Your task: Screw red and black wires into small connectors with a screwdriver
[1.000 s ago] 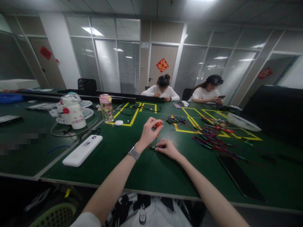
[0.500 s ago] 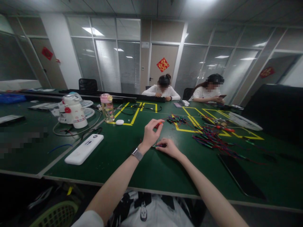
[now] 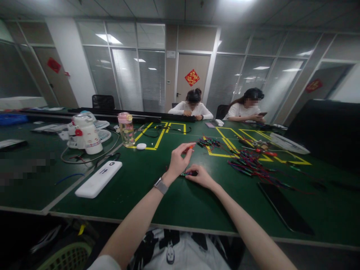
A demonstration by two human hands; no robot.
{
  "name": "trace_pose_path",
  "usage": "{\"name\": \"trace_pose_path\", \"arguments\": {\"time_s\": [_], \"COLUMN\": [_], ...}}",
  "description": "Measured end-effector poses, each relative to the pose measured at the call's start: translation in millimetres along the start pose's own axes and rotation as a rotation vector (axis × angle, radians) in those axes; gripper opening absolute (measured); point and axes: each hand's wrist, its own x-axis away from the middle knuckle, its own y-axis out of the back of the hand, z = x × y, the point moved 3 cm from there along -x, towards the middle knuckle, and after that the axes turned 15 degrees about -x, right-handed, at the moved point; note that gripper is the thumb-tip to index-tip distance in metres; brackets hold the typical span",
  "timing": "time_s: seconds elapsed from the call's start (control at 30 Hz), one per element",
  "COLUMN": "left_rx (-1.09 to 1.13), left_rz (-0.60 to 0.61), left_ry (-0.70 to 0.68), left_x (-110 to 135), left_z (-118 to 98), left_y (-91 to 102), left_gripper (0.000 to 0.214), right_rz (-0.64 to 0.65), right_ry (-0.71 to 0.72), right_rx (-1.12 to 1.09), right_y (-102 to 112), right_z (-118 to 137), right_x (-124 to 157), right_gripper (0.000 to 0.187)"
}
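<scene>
My left hand (image 3: 180, 157), a watch on its wrist, is closed in a pinch around a small tool with an orange end (image 3: 191, 147). Most of that tool is hidden by the fingers, so I cannot tell its kind. Just below and to the right, my right hand (image 3: 201, 176) pinches a small green part with wires (image 3: 184, 174) low over the green table (image 3: 157, 202). The fingers cover much of this part too. Beyond my hands lies a pile of similar green parts with red and dark wires (image 3: 209, 142); a larger bundle (image 3: 250, 165) is to the right.
A black phone (image 3: 284, 208) lies at right, with red-handled pliers (image 3: 267, 152) farther back. On the left are a white power bank-like block (image 3: 99, 179), a pink-lidded bottle (image 3: 126, 129), a white case (image 3: 141, 146) and a white jug (image 3: 91, 135). Two people sit across the table.
The view has shifted very slightly. Both hands keep nearly the same pose and grip.
</scene>
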Motion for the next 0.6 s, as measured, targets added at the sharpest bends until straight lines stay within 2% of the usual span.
{"name": "trace_pose_path", "arguments": {"time_s": [0.2,0.4,0.6], "left_rx": [-0.221,-0.214,-0.233], "left_rz": [-0.157,-0.122,-0.163], "left_ry": [0.007,-0.016,0.014], "left_x": [3.0,4.9,4.5], "left_z": [0.8,0.3,6.4], "left_y": [5.3,5.6,4.7], "left_gripper": [0.013,0.029,0.024], "right_rz": [-0.012,-0.031,-0.034], "right_ry": [-0.011,-0.025,-0.016], "right_rx": [0.012,0.058,0.102], "right_y": [0.4,-0.1,-2.3], "right_z": [3.4,5.8,5.2], "right_x": [1.2,2.7,3.3], "right_gripper": [0.015,0.016,0.016]}}
